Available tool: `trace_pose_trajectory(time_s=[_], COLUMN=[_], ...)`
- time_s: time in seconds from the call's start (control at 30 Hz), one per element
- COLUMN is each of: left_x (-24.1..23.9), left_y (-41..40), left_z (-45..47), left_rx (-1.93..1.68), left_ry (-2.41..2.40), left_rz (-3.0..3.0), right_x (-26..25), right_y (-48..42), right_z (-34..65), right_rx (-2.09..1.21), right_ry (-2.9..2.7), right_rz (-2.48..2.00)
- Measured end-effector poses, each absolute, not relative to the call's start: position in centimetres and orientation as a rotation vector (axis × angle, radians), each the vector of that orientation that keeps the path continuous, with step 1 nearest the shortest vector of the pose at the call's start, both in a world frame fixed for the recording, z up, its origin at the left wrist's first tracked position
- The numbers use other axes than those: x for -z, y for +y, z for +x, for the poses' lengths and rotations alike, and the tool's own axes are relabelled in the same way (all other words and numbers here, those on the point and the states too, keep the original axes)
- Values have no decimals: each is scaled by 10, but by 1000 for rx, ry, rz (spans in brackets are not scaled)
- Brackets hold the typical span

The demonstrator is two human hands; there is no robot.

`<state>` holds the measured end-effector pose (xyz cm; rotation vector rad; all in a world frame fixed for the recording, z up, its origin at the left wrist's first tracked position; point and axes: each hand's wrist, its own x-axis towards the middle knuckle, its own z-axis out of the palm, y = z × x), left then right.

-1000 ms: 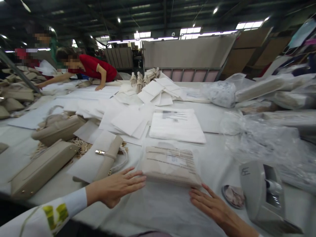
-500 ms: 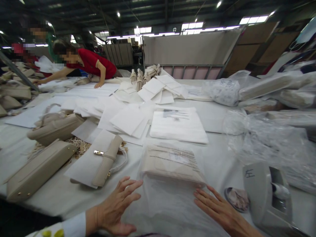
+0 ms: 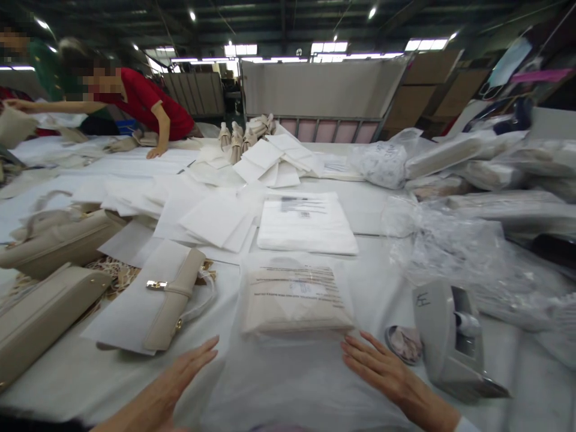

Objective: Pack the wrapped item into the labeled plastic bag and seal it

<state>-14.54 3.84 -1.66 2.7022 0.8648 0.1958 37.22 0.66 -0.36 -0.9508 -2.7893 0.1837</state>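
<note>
Tape dispenser (image 3: 429, 345) right, co-worker (image 3: 155, 105) far left

The grey dispenser stands just beside a small round dish (image 3: 404, 344). Plastic-wrapped bundles (image 3: 443, 157) lie farther right, brown cartons (image 3: 410, 108) beyond them. The co-worker, in red, leans over the bench (image 3: 378, 261).

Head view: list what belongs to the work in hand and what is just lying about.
Work in hand:
plastic-wrapped beige package
left hand, right hand, either side of its loose plastic

Probably just lying about:
crumpled clear plastic
grey dispenser
white sheets
</note>
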Motion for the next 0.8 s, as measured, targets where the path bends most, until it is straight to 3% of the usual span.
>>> trace_pose_trajectory(time_s=[0.13,0.27,0.37,0.5,0.6,0.8], left_x=[13,14,17,33,45,35], left_y=[77,111,112,95,81,77], left_z=[-133,-92,-74,-81,-92,-93], left_rx=[-16,-253,-426,-360,-377,-525], left_ry=[632,300,157,368,558,920], left_rz=[3038,3172,3125,2774,2476,2011], right_x=[-6,-25,-23,5,17,-13], right_y=[10,20,23,14,2,-8], right_z=[371,355,343,345,352,349], right_rx=[-64,26,-167,-518,-599,-843], right_ry=[-2867,-2956,-2858,-2419,-2141,-2334], right_rz=[-959,-878,-799,-909,-1114,-1385])
